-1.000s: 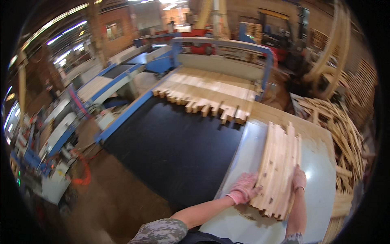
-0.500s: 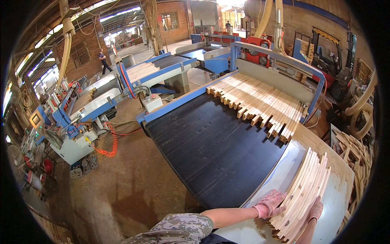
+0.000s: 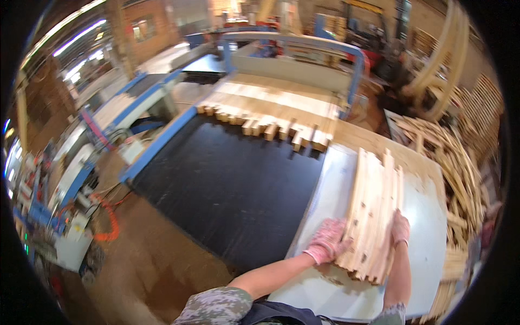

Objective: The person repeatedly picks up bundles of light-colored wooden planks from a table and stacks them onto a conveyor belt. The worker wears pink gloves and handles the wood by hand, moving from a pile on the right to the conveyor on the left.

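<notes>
A bundle of long pale wooden strips [image 3: 374, 216], packed side by side, lies on the smooth light-coloured table [image 3: 319, 295]. My left hand [image 3: 330, 240], in a pink-and-white knit glove, presses against the bundle's left side near its close end. Against the right side rests my gloved right hand [image 3: 400, 227], fingers along the outer strip. Between them both hands squeeze the strips together. Their near ends are slightly uneven. To the left, a black conveyor belt [image 3: 227, 179] carries a wide row of wooden strips [image 3: 271, 105] at its far end.
A blue frame [image 3: 295, 37] arches over the belt's far end. Loose scrap strips [image 3: 439, 157] are heaped beyond the table's right edge. At left stand machines with an orange coiled hose [image 3: 108, 222]. Thick dust hoses [image 3: 441, 65] hang at the back right.
My view has swung to the right, so the belt and table appear further left. Both hands remain on the bundle's sides, and more of my right forearm shows.
</notes>
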### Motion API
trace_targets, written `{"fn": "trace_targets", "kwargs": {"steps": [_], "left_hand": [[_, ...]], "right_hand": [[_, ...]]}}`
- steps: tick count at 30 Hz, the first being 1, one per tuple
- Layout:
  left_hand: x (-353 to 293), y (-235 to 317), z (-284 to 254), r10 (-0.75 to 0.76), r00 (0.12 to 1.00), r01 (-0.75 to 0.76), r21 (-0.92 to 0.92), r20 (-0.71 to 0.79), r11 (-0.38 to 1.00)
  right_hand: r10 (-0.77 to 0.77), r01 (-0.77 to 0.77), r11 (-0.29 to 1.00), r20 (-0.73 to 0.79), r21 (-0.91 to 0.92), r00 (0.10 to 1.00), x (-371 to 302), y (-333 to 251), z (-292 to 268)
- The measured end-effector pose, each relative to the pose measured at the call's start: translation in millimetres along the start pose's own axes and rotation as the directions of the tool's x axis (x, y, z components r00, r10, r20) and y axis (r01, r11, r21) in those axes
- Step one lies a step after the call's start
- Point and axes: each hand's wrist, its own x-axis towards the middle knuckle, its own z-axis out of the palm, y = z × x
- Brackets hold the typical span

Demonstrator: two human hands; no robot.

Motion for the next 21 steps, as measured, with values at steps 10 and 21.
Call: {"fn": "trace_targets", "kwargs": {"steps": [10,21], "left_hand": [[8,-12,37,0.047,0.992,-0.039,0.066,-0.118,0.997],[7,-16,35,0.022,0.997,-0.016,0.096,-0.069,0.995]], "right_hand": [[-0.004,0.009,0.955,0.015,-0.296,1.0,28,40,8],[0.152,-0.146,0.968,0.016,-0.204,0.988,0,-6,-10]]}}
